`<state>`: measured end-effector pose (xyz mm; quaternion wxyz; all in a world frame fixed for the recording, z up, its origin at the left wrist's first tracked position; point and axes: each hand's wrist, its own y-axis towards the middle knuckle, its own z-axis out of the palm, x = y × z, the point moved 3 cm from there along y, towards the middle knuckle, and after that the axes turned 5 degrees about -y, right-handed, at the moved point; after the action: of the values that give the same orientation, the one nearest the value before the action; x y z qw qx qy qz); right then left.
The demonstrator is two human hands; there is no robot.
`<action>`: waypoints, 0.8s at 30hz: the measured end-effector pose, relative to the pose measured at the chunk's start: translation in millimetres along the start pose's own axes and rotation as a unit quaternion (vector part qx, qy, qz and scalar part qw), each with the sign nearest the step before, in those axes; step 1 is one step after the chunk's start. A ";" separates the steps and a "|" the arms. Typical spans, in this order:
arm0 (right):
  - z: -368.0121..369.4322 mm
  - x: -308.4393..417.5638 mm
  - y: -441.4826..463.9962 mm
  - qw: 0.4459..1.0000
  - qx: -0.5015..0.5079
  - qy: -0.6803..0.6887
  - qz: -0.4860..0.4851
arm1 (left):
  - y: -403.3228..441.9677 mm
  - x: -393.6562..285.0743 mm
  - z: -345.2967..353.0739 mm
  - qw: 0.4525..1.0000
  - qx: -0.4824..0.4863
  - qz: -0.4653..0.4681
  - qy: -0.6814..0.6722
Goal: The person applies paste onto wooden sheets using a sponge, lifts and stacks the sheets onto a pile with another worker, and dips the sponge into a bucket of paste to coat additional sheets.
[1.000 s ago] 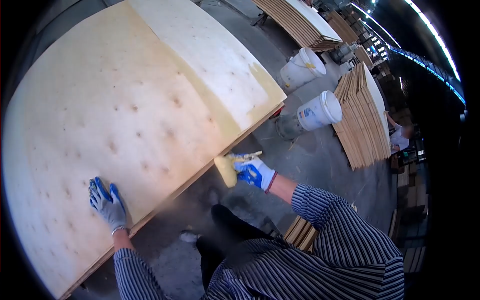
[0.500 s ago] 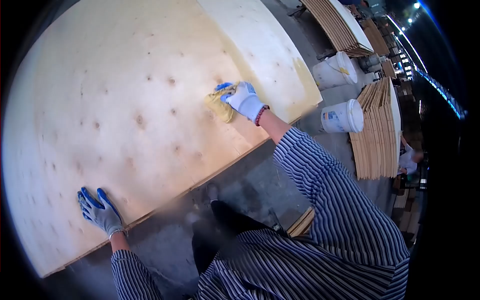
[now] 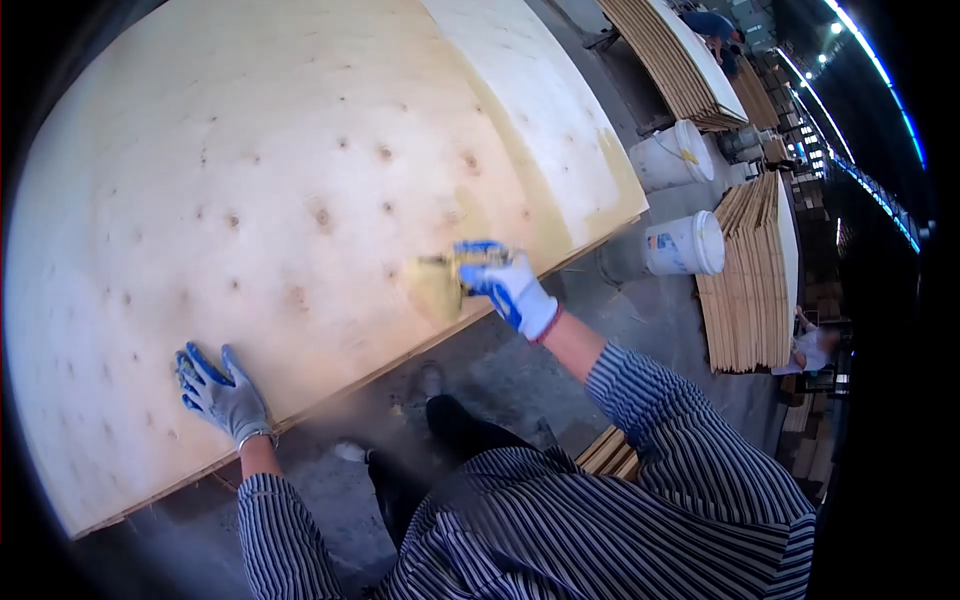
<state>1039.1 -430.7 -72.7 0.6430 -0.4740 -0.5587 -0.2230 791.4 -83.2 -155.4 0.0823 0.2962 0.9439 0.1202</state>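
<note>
A large plywood sheet (image 3: 300,210) with dark knots and yellowish smears lies in front of me. My right hand (image 3: 510,290), in a white glove with blue coating, is closed around a yellow putty scraper (image 3: 435,290). The scraper is blurred by motion and sits against or just over the sheet close to its near edge. Toward the left, my left hand (image 3: 225,395), gloved the same way, rests on the sheet near the edge, fingers spread and holding nothing.
Two white buckets (image 3: 685,243) stand on the floor at the right. Beyond them are stacked plywood sheets (image 3: 745,280) and another stack (image 3: 675,60) at the top. One person (image 3: 815,345) is at the far right, another person (image 3: 710,25) at the upper right.
My right hand has drawn the scraper down toward the sheet's near edge. My left hand stays flat on the sheet. The whole view has shifted slightly.
</note>
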 end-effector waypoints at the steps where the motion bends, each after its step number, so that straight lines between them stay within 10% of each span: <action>1: 13.4 8.1 13.3 0.988 0.008 0.142 0.063 | -0.2 2.3 3.5 1.000 0.016 -0.012 -0.020; 2: 26.9 11.8 29.0 0.952 0.016 0.279 0.126 | 0.8 2.6 1.8 1.000 0.017 -0.015 -0.019; 5: 50.1 5.1 108.4 0.989 -0.083 -0.121 -0.028 | 0.7 -4.1 -7.2 0.998 0.035 -0.034 -0.039; 9: 81.9 19.9 149.3 0.815 -0.162 -0.529 -0.171 | -0.2 -7.4 -14.0 0.997 0.049 -0.044 -0.043; 14: 83.9 12.9 61.4 0.867 0.031 -0.471 -0.157 | -1.5 -7.6 -18.1 0.996 0.058 -0.037 -0.055; 18: 89.2 -15.9 -33.6 0.792 0.043 -0.553 -0.254 | -4.1 -7.4 -25.8 0.993 0.088 -0.048 -0.063; 22: 110.9 -29.6 -85.2 0.842 0.035 -0.476 -0.252 | 13.1 24.6 -15.2 0.991 0.081 0.008 -0.105; 24: 133.4 -30.8 -82.7 0.976 -0.032 -0.175 -0.124 | 31.0 65.4 3.1 0.960 0.083 0.172 -0.204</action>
<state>895.4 -360.9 -81.3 0.4868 -0.4533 -0.7097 -0.2321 755.8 -20.1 -155.3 0.2262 0.4786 0.8483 -0.0093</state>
